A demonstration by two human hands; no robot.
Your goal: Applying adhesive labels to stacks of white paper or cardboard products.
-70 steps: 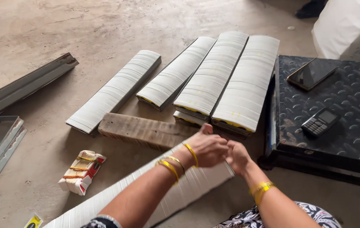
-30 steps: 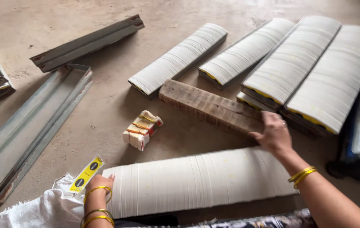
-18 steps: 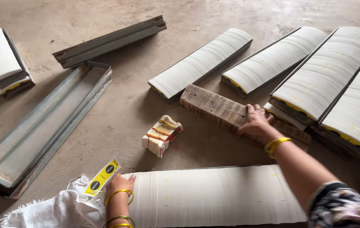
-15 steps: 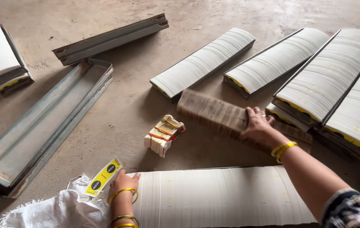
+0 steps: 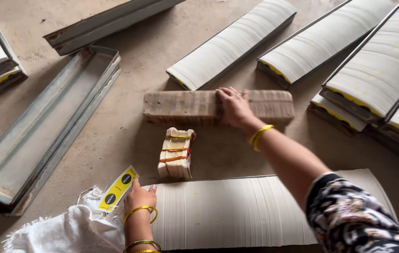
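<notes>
Bare, dusty concrete floor (image 5: 129,28) in soft, even daylight, faintly stained.

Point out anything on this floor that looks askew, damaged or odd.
Little stands out. The metal trough shows rusty, dented corners. The white sack under the left hand has a frayed edge. The wooden block under the right hand looks worn but whole.
</notes>
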